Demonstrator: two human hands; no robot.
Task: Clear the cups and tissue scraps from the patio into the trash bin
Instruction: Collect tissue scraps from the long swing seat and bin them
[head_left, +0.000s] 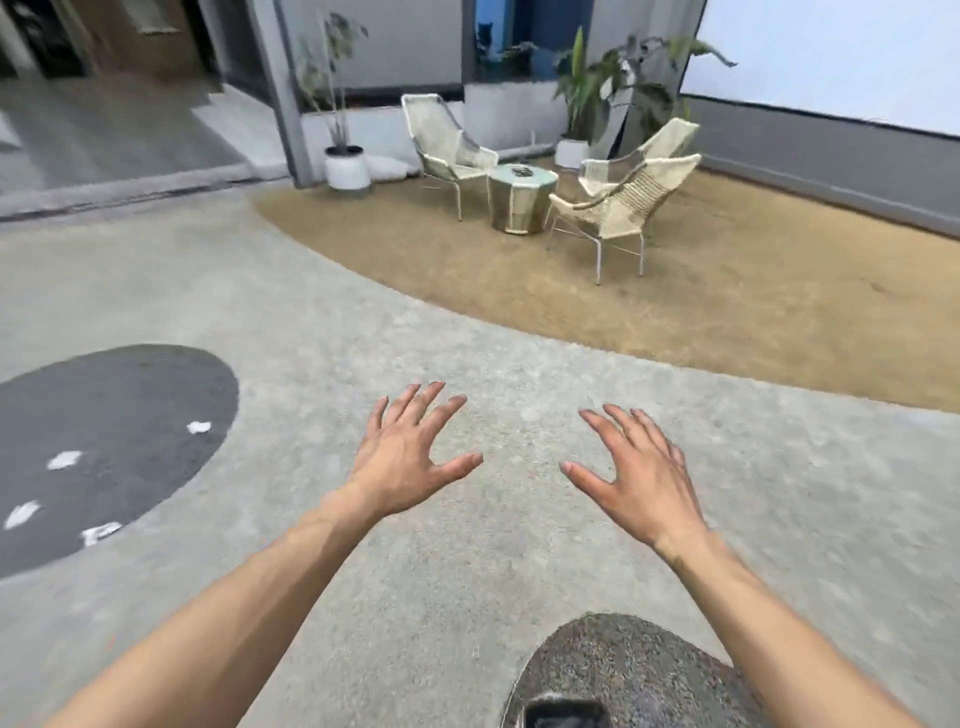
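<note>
**Tissue scraps still on the ground, hands empty — approach step**

Tissue scraps lie on the dark round patch (104, 447) at the left side of the concrete patio floor (363, 322): one scrap (199, 427) near the patch's right edge, a second (64, 459) toward its middle, a third (22, 513) at the frame's left edge, a fourth (100, 533) near the patch's lower edge. All four sit apart from each other; blur makes it hard to say whether the fourth is tissue or a flattened cup.

Left hand (410, 457) and right hand (636, 475) are both held out over bare concrete, palms down, fingers spread wide, holding nothing. Neither is near any scrap.

No cups clearly visible; no trash bin in view. Small round table (523, 179) among woven chairs (618, 208) at the far sandy area carries a dark item, too small to identify.

Judged step: start of collection, nothing picked up yet. Next move likely calls for turning left, stepping to the dark patch, bending down and pinching up the nearest scrap. Thin scraps on rough ground will probably need a fingertip pinch. The bin has to be located too.
</note>
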